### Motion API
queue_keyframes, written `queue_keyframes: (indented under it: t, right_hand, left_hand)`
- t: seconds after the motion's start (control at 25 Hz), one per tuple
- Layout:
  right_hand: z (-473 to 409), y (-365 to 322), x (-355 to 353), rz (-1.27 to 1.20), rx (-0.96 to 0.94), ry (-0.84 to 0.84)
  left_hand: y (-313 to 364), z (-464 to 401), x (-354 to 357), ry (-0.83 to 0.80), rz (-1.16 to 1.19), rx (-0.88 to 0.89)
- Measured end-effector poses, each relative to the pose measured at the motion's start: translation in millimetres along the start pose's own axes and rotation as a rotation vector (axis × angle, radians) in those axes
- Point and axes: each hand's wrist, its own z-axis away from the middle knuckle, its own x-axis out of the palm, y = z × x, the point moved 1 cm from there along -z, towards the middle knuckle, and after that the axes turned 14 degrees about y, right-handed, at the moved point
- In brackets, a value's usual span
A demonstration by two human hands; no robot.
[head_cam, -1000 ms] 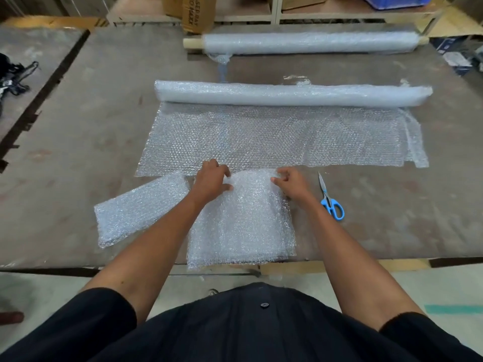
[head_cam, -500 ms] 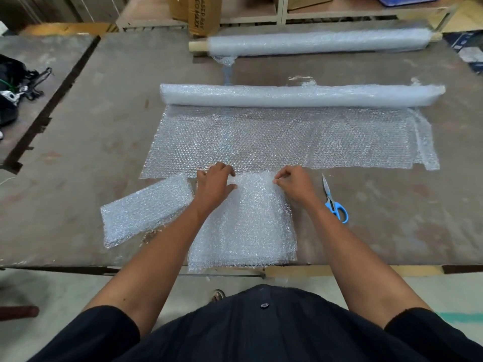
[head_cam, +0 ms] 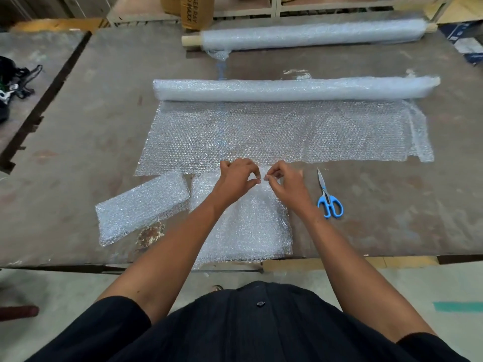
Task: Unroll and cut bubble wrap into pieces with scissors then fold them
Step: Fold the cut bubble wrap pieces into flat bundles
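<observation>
Your left hand [head_cam: 236,178] and right hand [head_cam: 286,182] meet over the far edge of the cut bubble wrap piece [head_cam: 243,226], each pinching that edge between thumb and curled fingers, fingertips almost touching. The piece lies at the near edge of the worktable [head_cam: 78,126], its near margin reaching that edge. Just to its left, a folded bubble wrap piece [head_cam: 142,206] lies at a slant. Beyond your hands, the unrolled sheet [head_cam: 282,131] spreads across the middle of the table and runs back to the bubble wrap roll [head_cam: 295,88]. A second roll on a wooden core [head_cam: 311,35] lies along the far edge. Blue-handled scissors [head_cam: 328,197] rest closed just right of your right hand, blades pointing away from you.
</observation>
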Motion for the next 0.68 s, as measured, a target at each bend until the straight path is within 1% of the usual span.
queue_keyframes:
  t: [0.08,0.16,0.28,0.36,0.44,0.52,0.6,0.68]
  right_hand:
    - [-0.6,-4.0,-6.0,-0.13,0.109,-0.044]
    - [-2.2,-8.6,-12.9,-0.189,0.168,-0.095]
    - [-1.5,-14.0,-21.6,-0.145,0.139,-0.139]
    - [3.9,-14.5,-27.4,-0.125,0.149,-0.143]
    - [13.5,-15.1,-33.0,-0.192,0.24,-0.184]
    - [26.5,-13.7,-35.0,-0.303,0.309,-0.232]
    - [44.9,-11.6,-38.4,-0.341,0.281,-0.236]
    - [68.5,-8.9,-42.0,-0.36,0.257,-0.234]
  left_hand:
    - [0.4,-4.3,-5.6,-0.02,0.018,0.025]
    - [-3.4,-5.4,-13.2,-0.091,0.003,0.077]
    - [-21.1,-3.8,-23.3,-0.176,-0.184,0.178]
    - [-38.4,4.6,-29.6,-0.177,-0.187,0.164]
    - [-54.8,23.5,-37.3,-0.089,-0.094,0.141]
    - [-67.0,49.7,-46.4,0.053,-0.023,0.155]
    - [-68.8,78.9,-51.6,0.157,-0.032,0.185]
    - [-66.1,108.1,-52.7,0.212,-0.073,0.208]
